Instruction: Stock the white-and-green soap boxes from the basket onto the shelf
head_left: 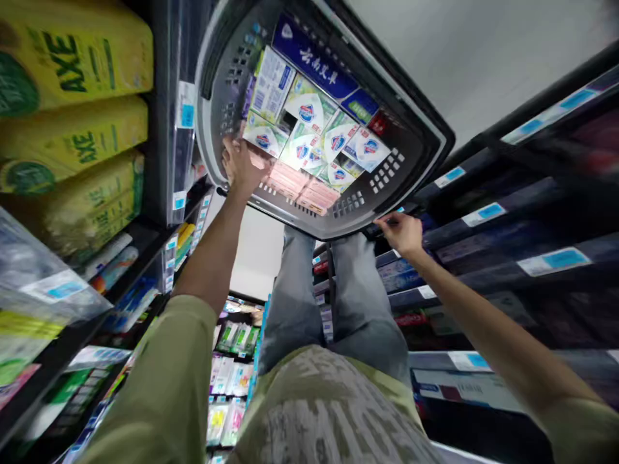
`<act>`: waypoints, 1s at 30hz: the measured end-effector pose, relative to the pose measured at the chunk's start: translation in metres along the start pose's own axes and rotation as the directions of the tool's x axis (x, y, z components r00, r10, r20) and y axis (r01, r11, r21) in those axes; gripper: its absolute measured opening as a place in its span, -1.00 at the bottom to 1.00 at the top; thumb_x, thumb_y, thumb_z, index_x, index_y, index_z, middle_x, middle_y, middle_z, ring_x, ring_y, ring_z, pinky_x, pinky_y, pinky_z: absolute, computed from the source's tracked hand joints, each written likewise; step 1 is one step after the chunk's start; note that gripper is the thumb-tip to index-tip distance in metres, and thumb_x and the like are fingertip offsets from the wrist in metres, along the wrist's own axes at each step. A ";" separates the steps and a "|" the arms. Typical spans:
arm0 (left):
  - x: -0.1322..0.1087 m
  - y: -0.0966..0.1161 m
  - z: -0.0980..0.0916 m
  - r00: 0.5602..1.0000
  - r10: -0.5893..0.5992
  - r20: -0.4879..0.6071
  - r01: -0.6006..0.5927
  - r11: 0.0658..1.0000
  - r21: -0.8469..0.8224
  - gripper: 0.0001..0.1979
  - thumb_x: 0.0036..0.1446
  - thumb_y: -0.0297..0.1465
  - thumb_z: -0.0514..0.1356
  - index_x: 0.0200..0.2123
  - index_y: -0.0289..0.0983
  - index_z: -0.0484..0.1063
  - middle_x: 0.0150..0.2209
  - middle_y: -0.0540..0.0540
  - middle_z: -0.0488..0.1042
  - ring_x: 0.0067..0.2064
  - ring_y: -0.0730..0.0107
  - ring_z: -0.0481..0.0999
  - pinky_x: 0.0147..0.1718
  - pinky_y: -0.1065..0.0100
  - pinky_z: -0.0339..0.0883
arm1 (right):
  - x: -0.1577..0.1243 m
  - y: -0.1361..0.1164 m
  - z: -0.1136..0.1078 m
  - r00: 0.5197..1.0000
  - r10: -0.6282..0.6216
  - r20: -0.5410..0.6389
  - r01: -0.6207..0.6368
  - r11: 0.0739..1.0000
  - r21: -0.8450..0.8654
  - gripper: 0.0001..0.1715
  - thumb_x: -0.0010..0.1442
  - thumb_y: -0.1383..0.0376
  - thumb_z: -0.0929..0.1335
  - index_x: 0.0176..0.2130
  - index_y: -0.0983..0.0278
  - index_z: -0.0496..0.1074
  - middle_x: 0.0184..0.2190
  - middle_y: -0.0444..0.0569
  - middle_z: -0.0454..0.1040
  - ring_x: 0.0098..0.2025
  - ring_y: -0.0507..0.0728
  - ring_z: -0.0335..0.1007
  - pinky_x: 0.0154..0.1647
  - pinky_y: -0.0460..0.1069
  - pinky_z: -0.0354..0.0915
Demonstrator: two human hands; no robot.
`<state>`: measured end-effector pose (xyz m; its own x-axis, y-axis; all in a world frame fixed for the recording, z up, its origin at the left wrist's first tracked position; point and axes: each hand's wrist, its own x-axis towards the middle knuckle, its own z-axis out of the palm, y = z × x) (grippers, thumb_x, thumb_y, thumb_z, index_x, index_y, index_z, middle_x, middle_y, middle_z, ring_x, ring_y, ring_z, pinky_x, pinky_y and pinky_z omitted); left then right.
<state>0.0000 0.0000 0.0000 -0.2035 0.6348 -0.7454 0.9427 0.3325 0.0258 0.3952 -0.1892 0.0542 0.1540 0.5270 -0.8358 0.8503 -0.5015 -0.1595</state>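
A grey plastic shopping basket point(333, 218) with slotted walls stands tilted in view before my legs. My left hand point(240, 166) reaches inside its near left corner, fingers and thumb around the end of a pink box point(260, 156); the fingertips are partly hidden. More pink boxes point(302, 185) lie in a row along the near wall. Beside them sit several white-and-green soap boxes point(309, 116) with a blue and red logo. A long dark blue box point(314, 58) with white characters lies along the far side. At the near right, my right hand point(402, 232) pinches the basket's edge.
Shelving rises close on both sides. Yellow AXE packs point(82, 58) fill the left shelf, behind a clear price-tag strip point(181, 129). Dim shelves with price tags point(554, 261) run along the right. Pale floor point(256, 251) shows beside my legs point(297, 283).
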 end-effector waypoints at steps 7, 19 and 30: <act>-0.006 0.012 0.005 0.998 -0.046 0.046 0.048 0.997 -0.059 -0.09 -0.04 0.11 0.36 0.27 -0.25 0.27 0.44 -0.31 -0.01 0.44 -0.42 -0.16 0.36 -0.29 -0.11 | 0.001 -0.002 -0.004 1.000 0.007 0.013 -0.007 0.999 0.041 -0.07 0.15 -0.45 0.20 -0.30 0.27 0.65 -0.45 0.13 0.64 -0.35 0.31 0.57 -0.34 0.03 0.24; -0.003 0.013 0.004 0.995 -0.084 0.057 0.088 0.994 -0.068 -0.02 0.20 -0.16 0.40 0.38 -0.52 -0.10 0.48 -0.34 -0.24 0.44 0.00 -0.30 0.41 -0.08 -0.45 | 0.006 -0.002 -0.010 0.997 0.004 0.080 -0.003 1.000 -0.009 -0.26 0.20 -0.31 0.31 -0.29 0.26 0.64 -0.49 0.08 0.60 -0.41 0.27 0.51 -0.31 0.05 0.26; -0.054 0.020 -0.011 0.978 -0.167 -0.124 0.152 0.981 -0.118 -0.16 -0.08 -0.32 0.50 0.23 -0.29 0.23 0.34 -0.31 0.00 0.34 -0.32 0.09 0.30 -0.26 0.07 | 0.007 -0.030 -0.025 0.983 0.100 0.157 -0.076 0.986 -0.150 -0.68 0.21 0.08 0.45 -0.21 0.27 0.65 -0.20 0.14 0.68 -0.09 0.36 0.59 -0.10 0.10 0.42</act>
<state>0.0271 -0.0204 0.0480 -0.3888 0.6520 -0.6510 0.8629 0.5052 -0.0095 0.3835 -0.1535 0.0664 0.1572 0.3604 -0.9195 0.9021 -0.4312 -0.0148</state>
